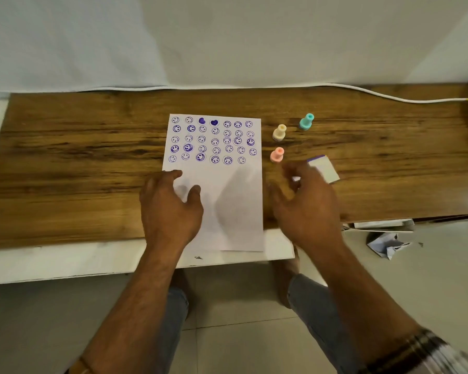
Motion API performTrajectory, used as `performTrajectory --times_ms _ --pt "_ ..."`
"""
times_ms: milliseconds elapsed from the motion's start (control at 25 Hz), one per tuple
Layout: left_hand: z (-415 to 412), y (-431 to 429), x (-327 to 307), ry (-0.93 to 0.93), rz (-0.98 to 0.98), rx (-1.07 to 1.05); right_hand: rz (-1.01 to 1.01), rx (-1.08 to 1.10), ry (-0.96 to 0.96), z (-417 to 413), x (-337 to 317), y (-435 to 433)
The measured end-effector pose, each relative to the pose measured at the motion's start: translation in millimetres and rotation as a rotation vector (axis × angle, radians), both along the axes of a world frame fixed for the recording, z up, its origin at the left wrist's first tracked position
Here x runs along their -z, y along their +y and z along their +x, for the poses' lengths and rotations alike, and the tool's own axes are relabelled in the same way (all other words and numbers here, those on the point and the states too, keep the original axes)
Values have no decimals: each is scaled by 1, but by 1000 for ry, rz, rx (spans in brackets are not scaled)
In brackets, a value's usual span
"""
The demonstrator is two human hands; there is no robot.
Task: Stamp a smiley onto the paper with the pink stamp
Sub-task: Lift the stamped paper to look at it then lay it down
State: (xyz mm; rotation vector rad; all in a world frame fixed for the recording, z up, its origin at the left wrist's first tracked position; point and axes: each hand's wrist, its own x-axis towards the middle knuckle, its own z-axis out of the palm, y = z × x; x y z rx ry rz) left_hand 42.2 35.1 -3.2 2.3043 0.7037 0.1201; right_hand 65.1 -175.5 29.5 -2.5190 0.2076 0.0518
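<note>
Head view: your left hand [170, 209] lies spread, empty, on the paper [214, 184]; your right hand [305, 203], open and blurred, hovers just below the pink stamp [277, 155], upright, handle up, right of centre.

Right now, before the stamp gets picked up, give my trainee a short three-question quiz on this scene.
1. True or false: the left hand rests on the paper.
2. Which stamp stands nearest the right hand: A) teal stamp, B) yellow stamp, C) pink stamp?
3. Fill in: the paper's lower half is ____ of stamps.

Key: 1 true; 2 C; 3 bare.
</note>
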Motion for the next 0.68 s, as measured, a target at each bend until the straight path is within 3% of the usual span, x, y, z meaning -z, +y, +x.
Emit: performTrajectory --times_ms 160,320,440,520,560,600,680 --pt "-4 3 2 211 16 67 -138 -294 174 -27 24 23" --pt "-1 0 -2 163 -44 65 -280 -366 157 -22 34 28" --pt "9 4 -10 33 -487 -209 -282 -362 161 -16 35 27" --pt "13 14 -10 47 -799 -396 -269 -365 159 -13 35 26" --pt "12 18 -10 65 -861 -426 -258 -368 155 -12 35 26" --pt "11 22 -8 68 -839 -421 -251 -364 157 -11 35 25" --pt "8 27 -6 66 -569 -339 -242 -355 159 -10 36 23"
